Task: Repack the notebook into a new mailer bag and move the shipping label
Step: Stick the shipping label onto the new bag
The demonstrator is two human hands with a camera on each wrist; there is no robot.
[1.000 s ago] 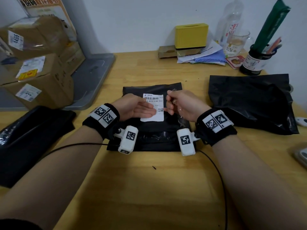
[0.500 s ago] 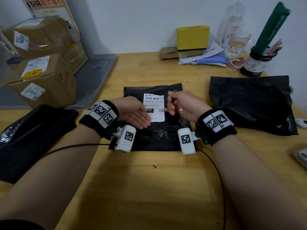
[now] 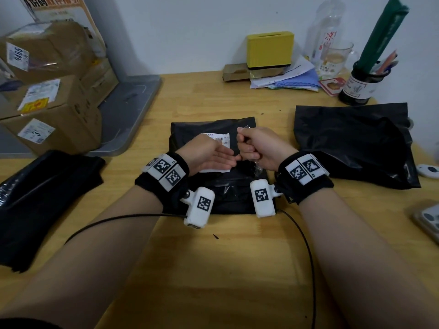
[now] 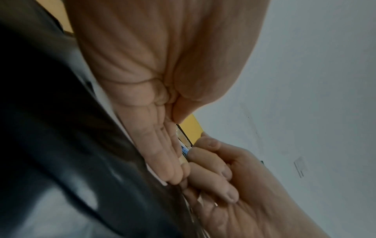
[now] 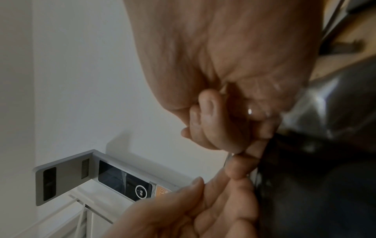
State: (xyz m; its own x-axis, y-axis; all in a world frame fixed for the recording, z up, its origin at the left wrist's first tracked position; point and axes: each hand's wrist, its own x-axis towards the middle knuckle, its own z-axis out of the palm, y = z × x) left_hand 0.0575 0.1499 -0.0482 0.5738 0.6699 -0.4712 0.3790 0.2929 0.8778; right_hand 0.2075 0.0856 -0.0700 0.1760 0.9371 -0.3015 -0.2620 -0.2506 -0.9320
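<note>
left hand (image 3: 209, 155) back over label (image 3: 219, 138), mailer bag (image 3: 209, 125) flat

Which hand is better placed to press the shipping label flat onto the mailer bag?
Left. The left hand lies flat with straight fingers on the shipping label, on the mailer bag. The right hand is curled in a fist beside the label.

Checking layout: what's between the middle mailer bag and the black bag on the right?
Head view: a bare strip of wooden table separates the middle mailer bag from the black bag on the right; only the right hand's wristband reaches over its near end.
</note>
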